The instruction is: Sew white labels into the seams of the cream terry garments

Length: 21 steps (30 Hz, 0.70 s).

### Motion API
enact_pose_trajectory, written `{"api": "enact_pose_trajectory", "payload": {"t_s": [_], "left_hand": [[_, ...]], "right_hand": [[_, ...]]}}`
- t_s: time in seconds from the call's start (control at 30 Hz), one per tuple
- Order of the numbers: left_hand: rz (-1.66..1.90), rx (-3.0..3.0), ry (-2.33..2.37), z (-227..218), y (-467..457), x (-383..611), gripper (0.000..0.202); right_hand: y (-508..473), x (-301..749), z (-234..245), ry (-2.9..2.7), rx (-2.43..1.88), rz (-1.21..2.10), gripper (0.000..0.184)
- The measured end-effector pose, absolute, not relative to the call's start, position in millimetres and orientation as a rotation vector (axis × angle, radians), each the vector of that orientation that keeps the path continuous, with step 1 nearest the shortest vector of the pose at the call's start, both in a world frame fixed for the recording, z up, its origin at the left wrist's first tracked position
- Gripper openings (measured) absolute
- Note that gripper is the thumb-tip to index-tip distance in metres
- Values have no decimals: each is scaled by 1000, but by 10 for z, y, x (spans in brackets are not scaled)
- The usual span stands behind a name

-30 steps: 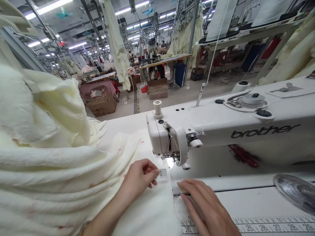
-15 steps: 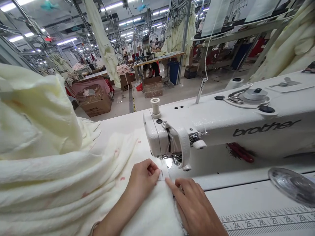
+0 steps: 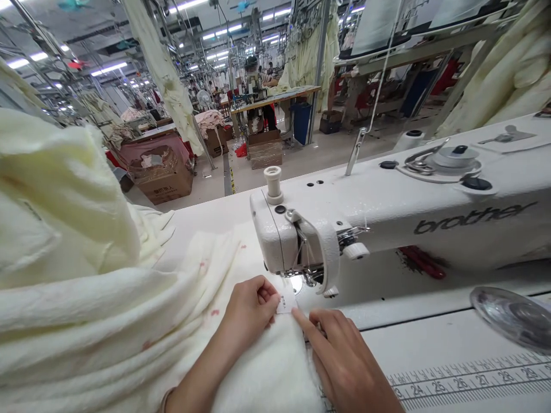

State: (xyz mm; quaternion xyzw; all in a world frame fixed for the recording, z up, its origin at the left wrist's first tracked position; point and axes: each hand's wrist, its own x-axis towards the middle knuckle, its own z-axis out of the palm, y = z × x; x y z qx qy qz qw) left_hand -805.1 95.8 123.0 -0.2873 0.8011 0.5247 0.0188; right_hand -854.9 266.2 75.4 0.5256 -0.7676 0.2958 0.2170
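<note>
A small white label (image 3: 284, 304) with dark print lies on cream plush fabric (image 3: 267, 367), just in front of the needle area of the white sewing machine (image 3: 297, 241). My left hand (image 3: 252, 304) is closed at the label's left edge, thumb and forefinger pinched together there. To the right, my right hand (image 3: 344, 358) rests at the fabric's edge with its forefinger stretched to the label's lower right corner. Its other fingers are loosely bent, and its thumb is partly hidden. The presser foot (image 3: 310, 279) is partly covered by the machine's guard.
More cream fabric (image 3: 64, 229) is heaped at the left. A clear round dish (image 3: 510, 315) and a printed ruler strip (image 3: 473, 381) are on the right of the table. Red-handled tool (image 3: 424, 263) lies beneath the machine arm. Cardboard boxes (image 3: 163, 180) stand on the floor beyond.
The view has shifted slightly, so the machine appears a little farther right. Both hands stay by the label, which shows slightly more of its right side beside my right forefinger.
</note>
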Motion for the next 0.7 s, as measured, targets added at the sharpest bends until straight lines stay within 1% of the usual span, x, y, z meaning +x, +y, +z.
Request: {"api": "enact_pose_trajectory", "payload": {"t_s": [0.7], "left_hand": [[1618, -940, 2478, 1214, 982, -8087, 3]], "right_hand": [[2670, -8551, 753, -2132, 1447, 794, 36]]}}
